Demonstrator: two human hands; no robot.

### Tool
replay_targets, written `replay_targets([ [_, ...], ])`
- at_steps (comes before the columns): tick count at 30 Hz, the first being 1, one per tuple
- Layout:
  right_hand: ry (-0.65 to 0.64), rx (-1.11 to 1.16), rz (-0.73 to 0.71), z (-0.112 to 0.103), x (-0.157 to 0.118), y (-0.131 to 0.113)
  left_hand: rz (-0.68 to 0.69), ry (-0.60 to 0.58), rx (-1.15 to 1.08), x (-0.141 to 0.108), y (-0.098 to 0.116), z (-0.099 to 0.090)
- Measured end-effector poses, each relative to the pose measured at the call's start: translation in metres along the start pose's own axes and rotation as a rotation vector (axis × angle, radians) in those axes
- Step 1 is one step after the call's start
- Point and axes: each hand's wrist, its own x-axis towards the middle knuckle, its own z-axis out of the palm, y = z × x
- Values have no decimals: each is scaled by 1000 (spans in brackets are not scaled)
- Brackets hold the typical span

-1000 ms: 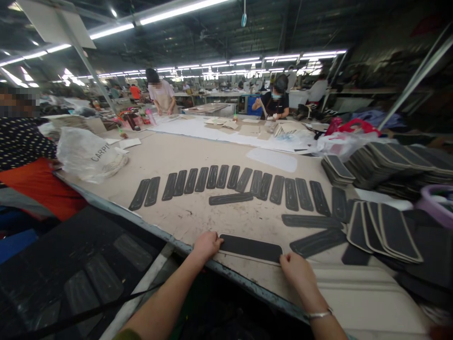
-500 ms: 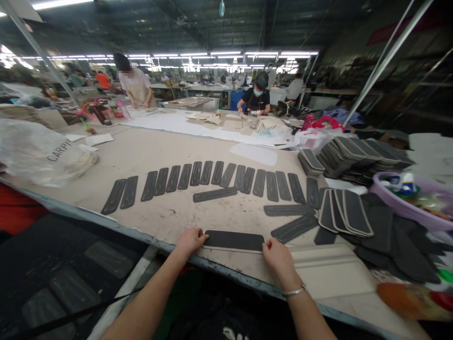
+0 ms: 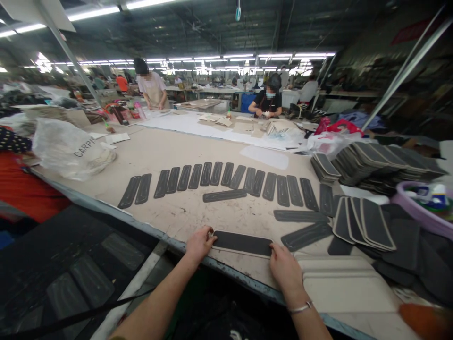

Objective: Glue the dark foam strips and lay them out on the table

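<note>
The left hand and right hand press curled fingers on the ends of a black strip at the table edge. Beyond it lies a row of strips, then two workers.

Rows of fluorescent tubes overhead light the hall evenly and glare white; the tabletop is bright with soft shadows. Wide-angle distortion bends the edges, and the lower corners fall dim and smeared.

Bare forearms, no sleeves on either; thin silver bracelet at the wrist of the right hand.
</note>
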Motion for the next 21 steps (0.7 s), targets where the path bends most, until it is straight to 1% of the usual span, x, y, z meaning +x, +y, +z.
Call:
replay_targets([
  [3, 61, -3, -69, 11, -3, 7, 33, 55, 5, -5, -2, 6],
  [6, 81, 63, -88, 18, -4, 18, 74, 84, 22, -7, -4, 11],
  [10, 129, 254, -10, 20, -2, 35, 97, 85, 33, -7, -7, 15],
  [13, 183, 281, 47, 14, -4, 36, 108, 96, 29, -5, -9, 17],
  [14, 208, 292, 23, 11, -6, 32, 113, 99, 25, -5, -9, 17],
  [15, 233, 302, -34, 9, -7, 25, 114, 104, 17, -5, -10, 18],
  [17, 268, 307, -221, 5, -9, 6, 104, 123, -8, -6, -10, 20],
  [19, 251, 279, -407, 5, -9, -15, 86, 145, -28, -5, -12, 21],
  [21, 211, 238, -518, 9, -6, -30, 86, 149, -29, -4, -14, 21],
])
